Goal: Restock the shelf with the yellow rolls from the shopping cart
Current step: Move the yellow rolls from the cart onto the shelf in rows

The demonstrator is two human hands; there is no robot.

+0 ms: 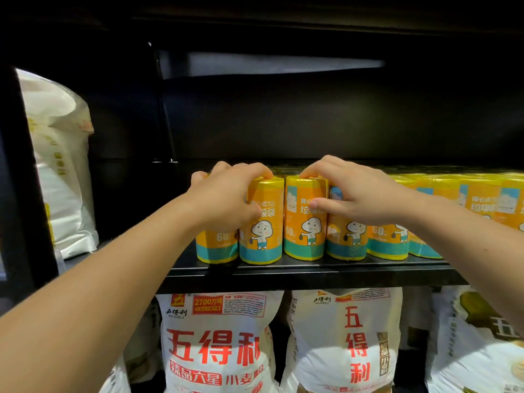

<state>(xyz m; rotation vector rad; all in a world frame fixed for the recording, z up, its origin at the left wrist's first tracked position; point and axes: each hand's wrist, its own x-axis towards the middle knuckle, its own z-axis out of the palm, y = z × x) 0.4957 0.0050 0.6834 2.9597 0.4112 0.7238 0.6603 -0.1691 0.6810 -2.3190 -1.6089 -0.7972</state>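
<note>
A dark shelf (283, 275) fills the view, its upper back lost in shadow. Below it, white flour sacks (215, 344) are cut off at the bottom edge. Yellow rolls (479, 202) stand upright along the shelf's front and run off to the right. The left hand (226, 194) curls over the two leftmost rolls, hiding their tops. The right hand (357, 191) pinches the third roll (304, 228), fingers (323, 165) on top and thumb on the label.

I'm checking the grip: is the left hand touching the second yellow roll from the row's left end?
Touching. The head view shows the left hand curled over the top of the second yellow roll, thumb on its label.
</note>
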